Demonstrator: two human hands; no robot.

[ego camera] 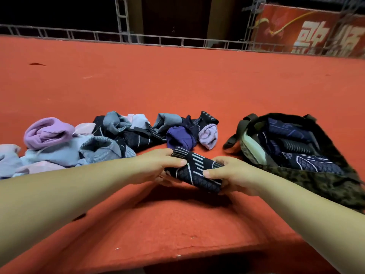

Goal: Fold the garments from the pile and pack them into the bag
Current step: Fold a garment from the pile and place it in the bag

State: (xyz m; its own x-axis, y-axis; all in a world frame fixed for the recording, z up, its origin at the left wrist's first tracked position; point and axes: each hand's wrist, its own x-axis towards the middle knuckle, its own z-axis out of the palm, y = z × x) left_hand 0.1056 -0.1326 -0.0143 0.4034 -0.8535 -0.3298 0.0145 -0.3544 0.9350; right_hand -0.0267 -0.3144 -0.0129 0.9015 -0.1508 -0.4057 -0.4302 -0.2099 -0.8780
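A folded dark navy garment with pale stripes is held just above the red surface between both hands. My left hand grips its left end, thumb on top. My right hand grips its right end. Behind them lies the pile of garments, in lilac, pale blue, grey stripes, purple and dark navy. To the right sits the open dark patterned bag, with several folded navy garments inside and its straps lying towards the pile.
The red felt-covered surface stretches far back to a metal truss rail. A red banner with white characters stands at the back right. The surface's front edge runs just below my forearms.
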